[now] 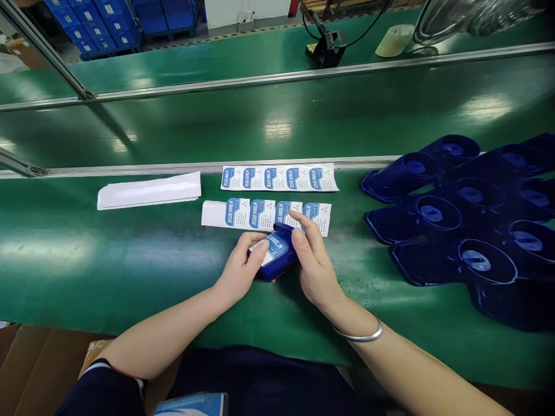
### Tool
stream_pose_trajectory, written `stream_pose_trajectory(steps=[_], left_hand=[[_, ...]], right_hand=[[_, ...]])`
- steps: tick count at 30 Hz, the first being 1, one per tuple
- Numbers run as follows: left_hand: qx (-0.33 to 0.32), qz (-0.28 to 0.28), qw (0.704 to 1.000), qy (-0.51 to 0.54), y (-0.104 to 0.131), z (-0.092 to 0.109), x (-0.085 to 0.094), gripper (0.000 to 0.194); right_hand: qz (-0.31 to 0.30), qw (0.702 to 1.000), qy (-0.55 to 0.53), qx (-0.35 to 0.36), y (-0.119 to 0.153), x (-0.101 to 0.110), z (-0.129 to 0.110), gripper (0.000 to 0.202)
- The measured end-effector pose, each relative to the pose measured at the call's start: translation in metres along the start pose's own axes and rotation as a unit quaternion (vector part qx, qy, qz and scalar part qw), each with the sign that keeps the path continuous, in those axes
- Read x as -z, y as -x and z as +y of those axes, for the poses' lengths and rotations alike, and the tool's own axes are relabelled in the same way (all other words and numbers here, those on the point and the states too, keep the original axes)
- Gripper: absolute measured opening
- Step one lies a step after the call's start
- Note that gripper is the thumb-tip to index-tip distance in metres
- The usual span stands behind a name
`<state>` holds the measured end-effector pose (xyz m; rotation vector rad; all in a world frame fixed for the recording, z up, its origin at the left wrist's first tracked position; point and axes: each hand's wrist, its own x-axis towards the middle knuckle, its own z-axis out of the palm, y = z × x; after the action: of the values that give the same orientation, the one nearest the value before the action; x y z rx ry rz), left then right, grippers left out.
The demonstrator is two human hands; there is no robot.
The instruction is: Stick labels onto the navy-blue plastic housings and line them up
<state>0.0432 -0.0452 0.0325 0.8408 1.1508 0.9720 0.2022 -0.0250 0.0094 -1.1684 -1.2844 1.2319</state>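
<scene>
Green desk [130,248] under you, glossy with glare, and right at its near middle sits the blue part [280,269], tilted up in front of you. Your left hand [240,266] grasps its left end, thumb down on the blue-and-white label [277,247]. Your right hand [319,271] is at the other end, thumb by the rim, index finger reaching out over the labels beyond; whether it truly grips, I can't tell, because its lower fingers are hidden.

Watch that left thumb! If it drags sideways and the glue is fresh, the label could skew or wrinkle. Pressure in one spot could trap a bubble too, and on that smooth shell a light grip could let the part swivel.

Just beyond, the nearer label sheet [213,214] lies close to your fingers, bare at its left end; a brush from that index finger could nudge it or lift a sticker's edge. Behind it, the farther label sheet [280,179] curls at its right corner, so a passing sleeve or cuff might catch it. Off left, the white strips [150,192] overlap loosely and could slide apart if bumped.

Over on the right, the blue housings [427,263] crowd together, some overlapping. Swing your right forearm wide, with that metal bangle [361,336] on it, and you might scuff one or shove the whole cluster.
</scene>
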Motion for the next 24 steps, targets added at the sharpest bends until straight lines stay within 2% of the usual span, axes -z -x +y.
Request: stream_pose_trajectory(steps=[2,5,8,10,12,14,15,18,22,24], left_hand=[[-0.038,0.010,0.998,-0.043,0.002,0.000,0.000,0.046],[-0.095,0.026,0.992,-0.083,0.005,0.002,0.000,0.068],[-0.092,-0.009,0.994,-0.058,0.004,0.005,0.002,0.085],[-0.031,-0.051,0.997,0.038,0.001,0.008,0.004,0.078],[0.072,-0.079,0.983,0.150,-0.005,0.010,0.006,0.064],[0.162,-0.076,0.958,0.223,-0.011,0.010,0.008,0.053],[0.185,-0.069,0.950,0.242,-0.013,0.010,0.009,0.045],[0.188,-0.049,0.945,0.264,-0.015,0.009,0.010,0.028],[0.163,-0.048,0.952,0.257,-0.013,0.012,0.010,0.028],[0.143,-0.039,0.956,0.252,-0.011,0.013,0.009,0.031]], right_hand=[[0.004,1.000,0.015,0.004,0.000,0.001,0.002,0.044],[0.012,0.999,0.044,0.014,-0.001,0.003,0.003,0.043],[0.002,0.999,0.038,0.023,-0.001,0.006,0.002,0.043],[-0.012,0.998,0.027,0.052,-0.001,0.008,0.000,0.045],[-0.031,0.995,0.022,0.094,0.000,0.008,-0.001,0.048],[-0.056,0.989,0.025,0.136,0.003,0.009,-0.002,0.052],[-0.071,0.985,0.028,0.152,0.004,0.009,-0.002,0.055],[-0.110,0.972,0.045,0.201,0.005,0.013,-0.004,0.059],[-0.163,0.939,0.128,0.273,0.000,0.018,-0.010,0.058],[-0.183,0.926,0.160,0.288,-0.003,0.019,-0.013,0.056]])
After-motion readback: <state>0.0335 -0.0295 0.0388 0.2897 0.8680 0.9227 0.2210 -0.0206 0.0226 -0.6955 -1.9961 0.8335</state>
